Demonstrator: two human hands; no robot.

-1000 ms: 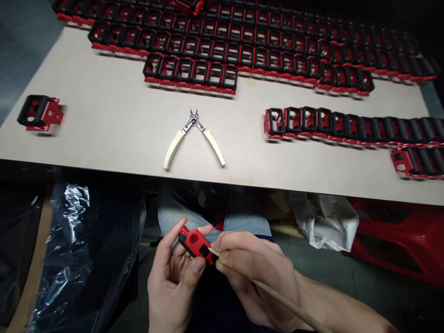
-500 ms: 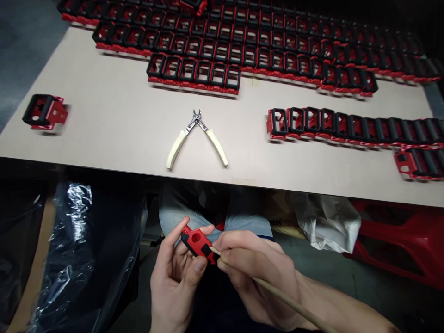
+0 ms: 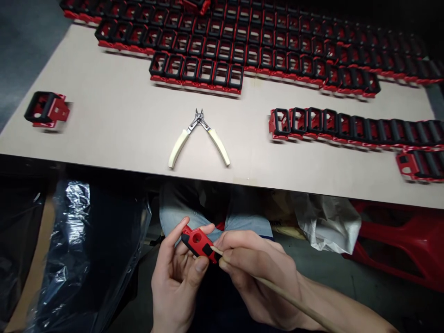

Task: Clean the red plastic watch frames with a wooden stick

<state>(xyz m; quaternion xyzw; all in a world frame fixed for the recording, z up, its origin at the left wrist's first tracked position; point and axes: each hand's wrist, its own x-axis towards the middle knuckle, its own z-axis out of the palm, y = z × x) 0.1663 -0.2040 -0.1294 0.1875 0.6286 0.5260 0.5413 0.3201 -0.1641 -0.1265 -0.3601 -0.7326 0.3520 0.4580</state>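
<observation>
Over my lap, my left hand (image 3: 180, 273) grips a red and black plastic part (image 3: 197, 238) between thumb and fingers. The part has a round hole and a dark square patch on its upper face. A thin wooden stick (image 3: 277, 290) is pinched in my right hand (image 3: 255, 266), held like a pen. Its pale tip touches or nearly touches the part beside the dark square. The stick's far end runs off the bottom edge.
Cream-handled side cutters (image 3: 199, 134) lie spread on the table (image 3: 121, 115). Behind them stand rows of red and black frames (image 3: 206, 71), with another row (image 3: 329, 122) at right. One lone frame (image 3: 48, 110) sits far left. Clear plastic wrapping (image 3: 76, 222) hangs below the table.
The whole view has shifted slightly, so the table items appear a little to the right. Both hands keep their hold on the part and the stick, almost unmoved.
</observation>
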